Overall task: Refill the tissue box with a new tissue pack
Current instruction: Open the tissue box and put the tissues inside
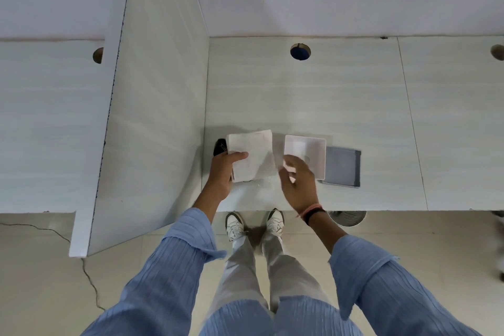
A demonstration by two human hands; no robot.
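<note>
A white square stack of tissues [253, 153] is held just above the desk near its front edge, with my left hand [222, 172] gripping its left side, thumb on top. To its right stands the white tissue box [313, 150], open at the top and showing nothing inside. My right hand [297, 180] hovers at the box's near-left corner, fingers spread and blurred; whether it touches the box I cannot tell. The grey lid [342, 166] lies flat to the right of the box.
A black object [220, 146] lies just left of the tissues, against a white partition panel [152, 117]. Clear plastic wrap [256, 188] lies on the desk [313, 95] under the hands. A cable hole [300, 51] sits at the back. A bin [347, 217] stands under the desk.
</note>
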